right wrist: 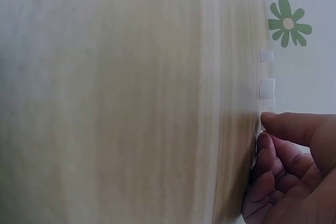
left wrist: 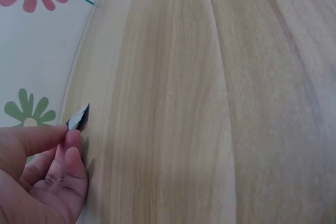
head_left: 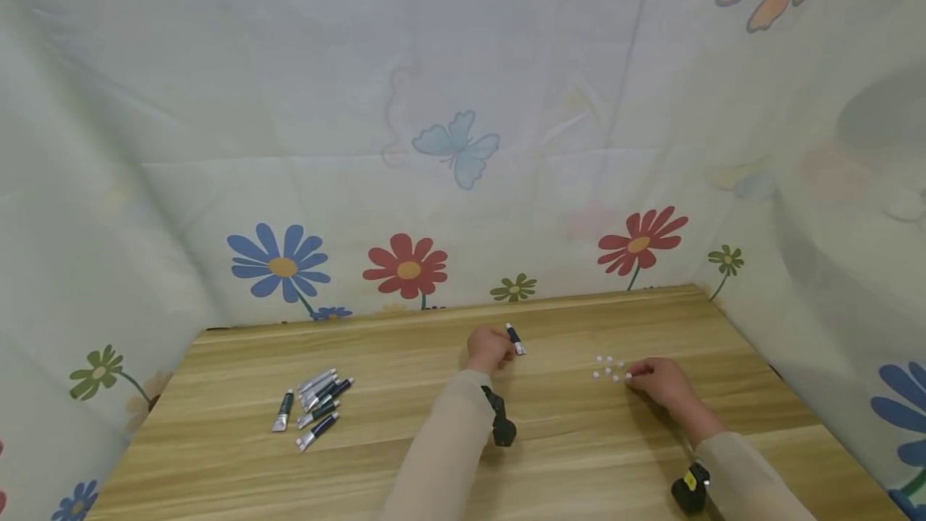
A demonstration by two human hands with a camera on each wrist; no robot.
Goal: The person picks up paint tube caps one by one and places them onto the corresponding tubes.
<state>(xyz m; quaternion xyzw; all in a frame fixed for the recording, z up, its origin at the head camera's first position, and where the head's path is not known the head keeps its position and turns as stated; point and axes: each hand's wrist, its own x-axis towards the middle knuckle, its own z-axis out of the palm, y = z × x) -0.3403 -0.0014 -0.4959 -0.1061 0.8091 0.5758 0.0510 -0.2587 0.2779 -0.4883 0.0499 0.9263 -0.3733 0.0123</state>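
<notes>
My left hand [head_left: 492, 349] is over the far middle of the table, pinching a small dark paint tube [head_left: 514, 338] with a white cap and a silvery end. In the left wrist view, the silvery end of that tube [left wrist: 79, 119] sticks out past the thumb and finger. Farther right, my right hand [head_left: 661, 383] rests low at the table, thumb and forefinger pinching a small white block [head_left: 628, 376]. Several more white blocks [head_left: 609, 360] lie just beyond those fingertips. In the right wrist view, the right hand [right wrist: 294, 166] mostly hides the pinched block.
Several similar paint tubes [head_left: 318, 392] lie in a loose group on the left of the wooden table [head_left: 405, 424]. A flowered cloth [head_left: 506, 231] hangs behind the table's far edge and along both sides. Black cameras [head_left: 499, 420] are strapped to the wrists.
</notes>
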